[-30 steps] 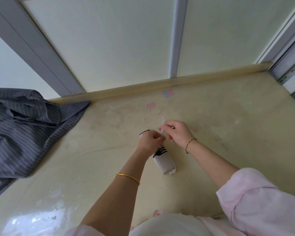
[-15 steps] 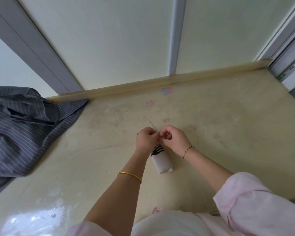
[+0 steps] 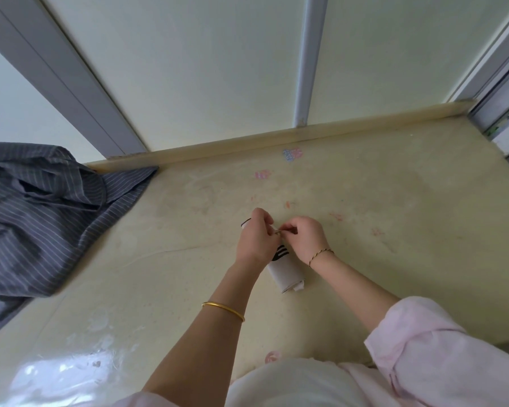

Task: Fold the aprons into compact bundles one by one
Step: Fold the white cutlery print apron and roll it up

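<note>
While a pink sleeve (image 3: 441, 356) fills the near right corner of the view, both bare forearms reach out over the cream bench (image 3: 394, 230) toward its middle. At the bench's near left edge lies a glossy patch of clear plastic (image 3: 62, 377). The left forearm wears a gold bangle (image 3: 223, 310); the right wrist carries a thin bracelet (image 3: 321, 254). Under the hands a white apron (image 3: 285, 271), rolled into a tight bundle with a black fork print, lies on the bench at its centre, slanting from near right to far left, its far end peeking out beyond the left knuckles. The left hand (image 3: 257, 239) is curled over the bundle's upper part, fingers bent, and its fingertips meet those of the right hand (image 3: 304, 235), which is likewise curled; between them they pinch a thin strap (image 3: 282, 229) just above the roll. Farther off, a grey striped cloth (image 3: 41, 218) lies crumpled over the bench's left edge and far left corner. Small pink and blue marks (image 3: 291, 154) dot the surface near the far edge, where pale wall panels rise.
</note>
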Motion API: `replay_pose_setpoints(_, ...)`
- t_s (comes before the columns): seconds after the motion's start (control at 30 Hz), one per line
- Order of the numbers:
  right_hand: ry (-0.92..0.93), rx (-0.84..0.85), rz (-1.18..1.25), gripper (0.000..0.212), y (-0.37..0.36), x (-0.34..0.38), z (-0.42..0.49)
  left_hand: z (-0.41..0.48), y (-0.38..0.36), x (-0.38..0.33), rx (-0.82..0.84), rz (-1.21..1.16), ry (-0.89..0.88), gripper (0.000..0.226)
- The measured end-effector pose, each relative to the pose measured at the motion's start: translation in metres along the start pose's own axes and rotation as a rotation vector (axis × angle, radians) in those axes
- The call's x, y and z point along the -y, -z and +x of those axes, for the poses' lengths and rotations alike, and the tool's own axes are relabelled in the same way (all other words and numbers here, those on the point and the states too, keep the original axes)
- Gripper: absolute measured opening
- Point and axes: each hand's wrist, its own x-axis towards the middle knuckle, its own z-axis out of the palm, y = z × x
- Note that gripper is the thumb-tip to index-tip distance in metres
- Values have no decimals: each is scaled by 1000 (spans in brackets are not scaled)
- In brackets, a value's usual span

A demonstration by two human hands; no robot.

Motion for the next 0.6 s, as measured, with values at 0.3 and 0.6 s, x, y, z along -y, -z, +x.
replay_pose_setpoints(0.3,-405,219,610,26,5,-4,9,-1,-7,6,-71,128,-190,18)
replay_pose_setpoints(0.6,-516,247,856,24,6,-7,10,2,-6,4,23,252,-149,16)
